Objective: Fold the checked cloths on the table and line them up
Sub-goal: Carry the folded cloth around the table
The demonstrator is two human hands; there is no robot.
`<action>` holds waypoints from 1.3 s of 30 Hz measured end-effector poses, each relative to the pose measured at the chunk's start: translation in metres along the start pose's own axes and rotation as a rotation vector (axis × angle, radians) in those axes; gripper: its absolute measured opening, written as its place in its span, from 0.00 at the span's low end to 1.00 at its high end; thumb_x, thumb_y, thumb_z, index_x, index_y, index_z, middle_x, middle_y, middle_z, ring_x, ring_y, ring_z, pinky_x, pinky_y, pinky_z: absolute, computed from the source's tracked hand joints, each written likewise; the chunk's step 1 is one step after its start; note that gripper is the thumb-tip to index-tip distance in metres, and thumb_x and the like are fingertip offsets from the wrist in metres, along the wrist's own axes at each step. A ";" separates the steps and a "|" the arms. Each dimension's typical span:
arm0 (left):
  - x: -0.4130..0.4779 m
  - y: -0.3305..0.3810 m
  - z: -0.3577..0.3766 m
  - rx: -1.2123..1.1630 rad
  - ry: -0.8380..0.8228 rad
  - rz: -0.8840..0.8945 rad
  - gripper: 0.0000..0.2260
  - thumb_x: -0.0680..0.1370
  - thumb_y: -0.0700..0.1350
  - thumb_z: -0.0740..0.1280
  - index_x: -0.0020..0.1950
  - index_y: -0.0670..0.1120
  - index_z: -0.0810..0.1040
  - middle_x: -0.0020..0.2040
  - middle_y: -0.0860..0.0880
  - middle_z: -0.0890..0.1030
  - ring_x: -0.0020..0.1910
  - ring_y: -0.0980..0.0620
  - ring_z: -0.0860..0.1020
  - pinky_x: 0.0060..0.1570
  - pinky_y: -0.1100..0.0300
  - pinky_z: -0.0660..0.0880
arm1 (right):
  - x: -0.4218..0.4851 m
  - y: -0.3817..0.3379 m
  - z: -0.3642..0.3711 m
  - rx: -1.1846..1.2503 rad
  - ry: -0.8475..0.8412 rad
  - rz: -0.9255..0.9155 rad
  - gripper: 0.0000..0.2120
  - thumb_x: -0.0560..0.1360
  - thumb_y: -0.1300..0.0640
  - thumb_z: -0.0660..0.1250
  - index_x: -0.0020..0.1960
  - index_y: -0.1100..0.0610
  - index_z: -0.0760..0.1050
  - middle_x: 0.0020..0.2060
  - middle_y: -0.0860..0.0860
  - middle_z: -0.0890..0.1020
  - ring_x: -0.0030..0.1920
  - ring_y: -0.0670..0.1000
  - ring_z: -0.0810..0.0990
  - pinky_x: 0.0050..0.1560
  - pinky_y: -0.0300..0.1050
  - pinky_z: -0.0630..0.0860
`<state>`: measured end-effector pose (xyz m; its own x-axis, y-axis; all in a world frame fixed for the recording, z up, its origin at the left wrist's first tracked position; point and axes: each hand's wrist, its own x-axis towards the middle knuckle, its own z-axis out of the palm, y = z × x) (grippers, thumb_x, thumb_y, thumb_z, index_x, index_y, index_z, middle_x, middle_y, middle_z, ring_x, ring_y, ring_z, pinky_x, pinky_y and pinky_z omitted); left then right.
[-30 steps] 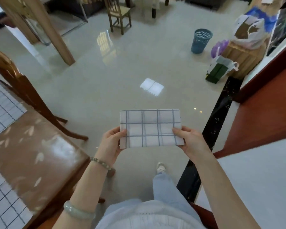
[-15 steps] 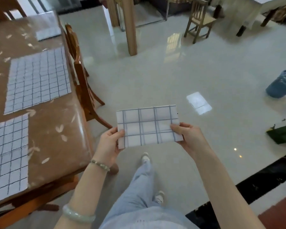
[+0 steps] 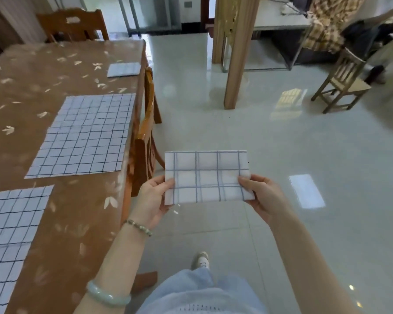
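Folded white cloth with grey-blue checks (image 3: 205, 176) is held up in the air over the pale tiled floor (image 3: 281, 143), just right of the brown leaf-patterned table (image 3: 61, 71). The left hand (image 3: 153, 200) pinches its lower left corner and the right hand (image 3: 262, 197) pinches its right edge. A large unfolded checked cloth (image 3: 84, 137) lies flat on the table, with another unfolded checked cloth (image 3: 9, 227) nearer, cut by the frame. A small folded checked cloth (image 3: 123, 69) sits at the far edge. An orange wooden chair (image 3: 145, 141) stands between table and held cloth
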<state>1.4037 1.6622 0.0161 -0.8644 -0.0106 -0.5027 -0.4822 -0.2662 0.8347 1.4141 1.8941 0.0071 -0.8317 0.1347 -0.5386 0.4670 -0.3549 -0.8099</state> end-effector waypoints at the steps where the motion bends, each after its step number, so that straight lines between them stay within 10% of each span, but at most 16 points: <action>1: 0.010 0.008 0.005 -0.007 0.010 0.002 0.08 0.79 0.36 0.62 0.51 0.43 0.80 0.42 0.47 0.86 0.40 0.51 0.84 0.42 0.54 0.81 | 0.013 -0.009 0.003 -0.006 -0.005 0.002 0.04 0.74 0.66 0.67 0.47 0.63 0.80 0.41 0.55 0.84 0.41 0.50 0.83 0.42 0.40 0.80; 21: 0.298 0.142 0.108 -0.124 0.283 0.031 0.08 0.78 0.38 0.64 0.54 0.45 0.81 0.47 0.46 0.85 0.49 0.47 0.82 0.42 0.54 0.77 | 0.355 -0.217 0.071 -0.261 -0.291 0.070 0.04 0.75 0.67 0.65 0.45 0.63 0.79 0.34 0.52 0.84 0.34 0.46 0.82 0.37 0.37 0.79; 28: 0.376 0.200 0.137 -0.190 0.415 0.079 0.09 0.79 0.37 0.63 0.50 0.45 0.82 0.48 0.44 0.85 0.52 0.41 0.81 0.59 0.42 0.72 | 0.463 -0.284 0.114 -0.344 -0.404 0.093 0.04 0.75 0.66 0.66 0.46 0.63 0.79 0.38 0.54 0.83 0.39 0.50 0.81 0.44 0.43 0.78; 39: 0.519 0.272 0.120 -0.242 0.492 0.143 0.09 0.79 0.36 0.62 0.51 0.45 0.81 0.46 0.45 0.85 0.47 0.48 0.82 0.43 0.56 0.79 | 0.608 -0.333 0.207 -0.345 -0.472 0.124 0.05 0.74 0.68 0.65 0.46 0.64 0.80 0.37 0.55 0.84 0.37 0.50 0.82 0.39 0.41 0.81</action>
<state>0.8071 1.6996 0.0088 -0.7222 -0.4957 -0.4823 -0.2685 -0.4417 0.8560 0.6904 1.9029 -0.0029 -0.7714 -0.3419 -0.5367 0.5740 -0.0099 -0.8188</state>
